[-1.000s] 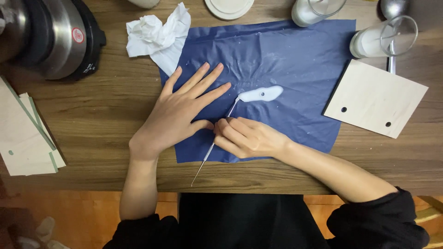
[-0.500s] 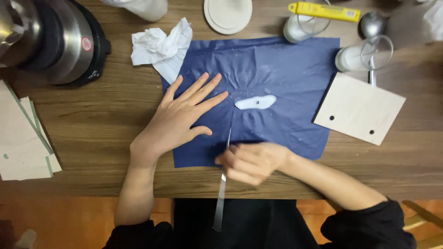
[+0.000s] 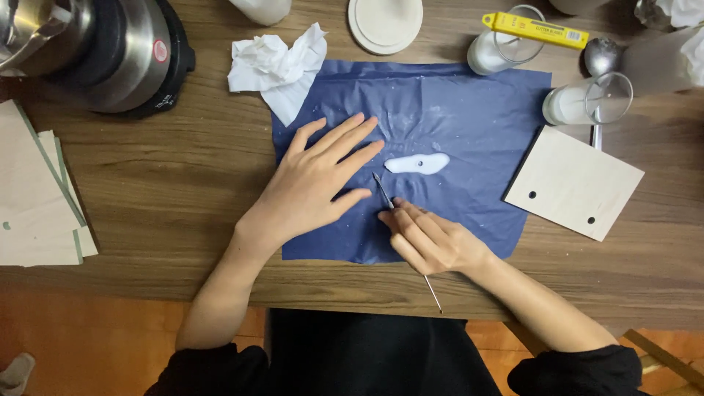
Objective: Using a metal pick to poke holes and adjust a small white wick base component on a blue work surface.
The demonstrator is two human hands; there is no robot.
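A blue sheet (image 3: 469, 110) lies on the wooden table (image 3: 161, 169). A small white flat piece (image 3: 418, 163) with a dark hole rests near the sheet's middle. My left hand (image 3: 315, 183) lies flat, fingers spread, on the sheet's left part. My right hand (image 3: 429, 238) grips a thin metal tool (image 3: 407, 238) near its middle; the tip points up-left, a little short of the white piece and not touching it.
A crumpled white tissue (image 3: 275, 62) sits at the sheet's top left. A steel pot (image 3: 95, 51) stands at far left, pale boards (image 3: 37, 191) below it. Right: a drilled wooden board (image 3: 572, 182), two glass jars (image 3: 587, 99), a yellow cutter (image 3: 535, 29), a spoon (image 3: 601, 55), a white lid (image 3: 385, 22).
My right hand pulled the tool away from the white piece toward the table edge, then came back up. The tool now slants the other way, its tip off the piece. My left hand stays flat.
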